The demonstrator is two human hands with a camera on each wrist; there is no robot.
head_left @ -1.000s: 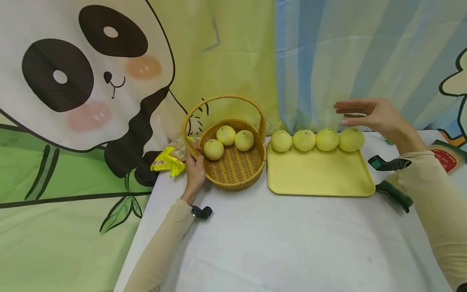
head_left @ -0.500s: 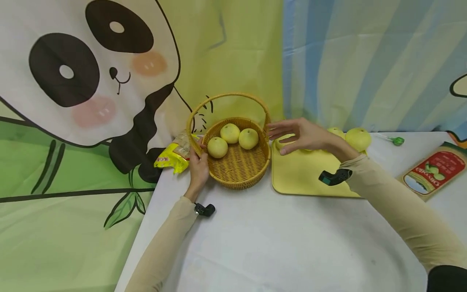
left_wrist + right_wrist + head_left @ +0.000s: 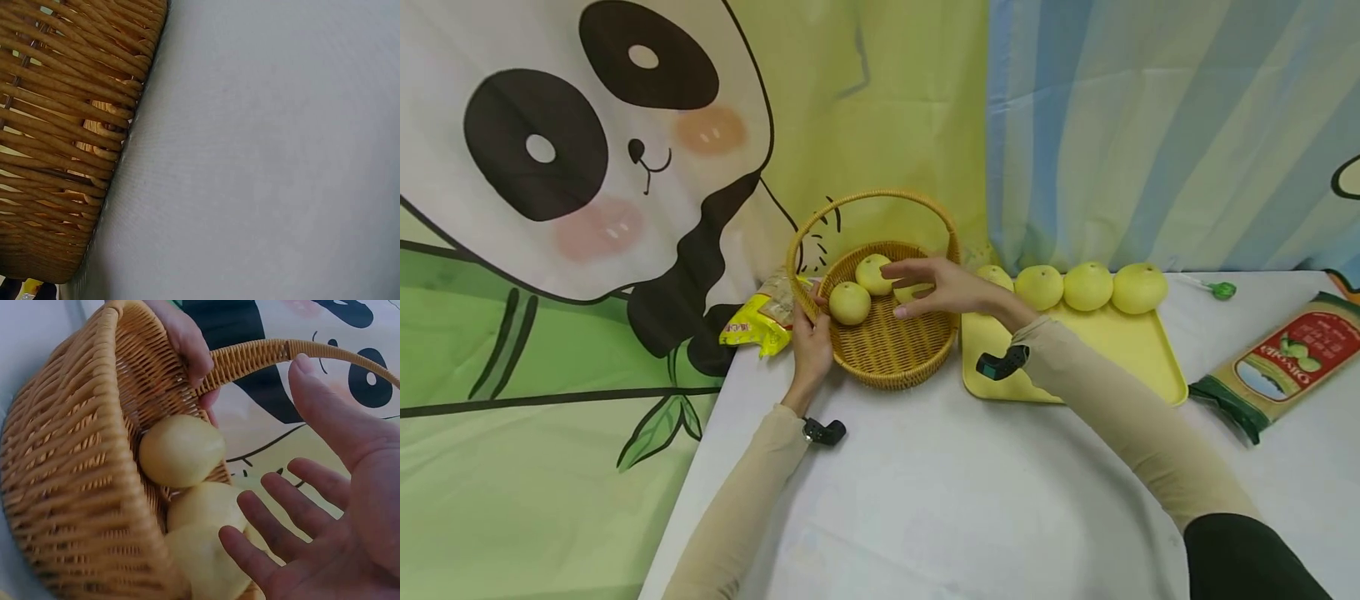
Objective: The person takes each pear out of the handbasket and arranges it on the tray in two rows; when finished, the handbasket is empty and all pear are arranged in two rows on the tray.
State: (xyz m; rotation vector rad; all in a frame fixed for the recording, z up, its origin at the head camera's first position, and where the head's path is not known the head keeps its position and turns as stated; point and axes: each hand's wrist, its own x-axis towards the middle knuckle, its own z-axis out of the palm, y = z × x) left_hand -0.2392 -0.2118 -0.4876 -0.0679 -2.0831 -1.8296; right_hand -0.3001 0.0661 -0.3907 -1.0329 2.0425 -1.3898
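My left hand (image 3: 812, 346) grips the brown wicker basket (image 3: 895, 362) at its left side, where the tall handle meets the rim. In the right wrist view the fingers of that left hand (image 3: 190, 344) curl over the rim. Inside the basket lie three round yellow-green fruits (image 3: 849, 303), one partly hidden by my right hand (image 3: 943, 287). That right hand reaches in over the basket's right side, fingers spread and thumb apart, holding nothing. The left wrist view shows the woven basket wall (image 3: 62, 137) close up; the left hand is out of that view.
Right of the basket, a yellow tray (image 3: 1120, 358) bears several matching fruits (image 3: 1087, 286) along its back edge. A yellow snack bag (image 3: 763, 321) lies left of the basket. Farther right are a green-topped lollipop (image 3: 1222, 290) and a red-and-tan packet (image 3: 1288, 358).
My right hand has swept left from above the tray's right end, across the tray, to over the basket. The left hand keeps its hold on the basket. The head view has shifted slightly.
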